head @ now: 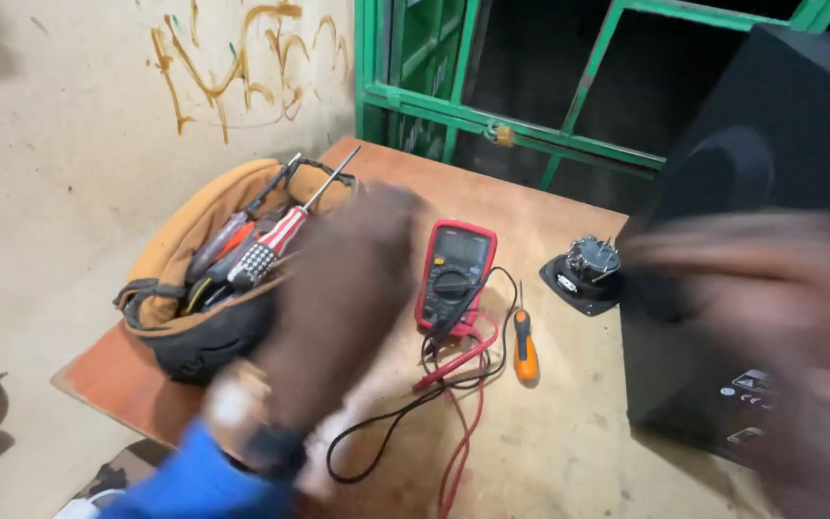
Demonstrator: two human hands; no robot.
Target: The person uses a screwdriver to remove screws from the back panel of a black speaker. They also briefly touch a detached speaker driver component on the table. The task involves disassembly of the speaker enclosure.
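Observation:
My left hand (343, 298) is blurred by motion, hovering over the wooden table (569, 432) between a tool bag and a red multimeter (453, 274); whether it holds anything is unclear. My right hand (770, 298) is also blurred, in front of a large black speaker box (770, 173) at the right; its fingers cannot be made out. The multimeter lies flat with red and black probe leads (453, 384) coiled below it. A small orange-handled screwdriver (525, 351) lies to its right.
A brown and black tool bag (194, 308) full of screwdrivers sits at the table's left end. A small black terminal plate (588, 274) lies next to the speaker box. A green metal gate (530, 125) stands behind the table, a plastered wall to the left.

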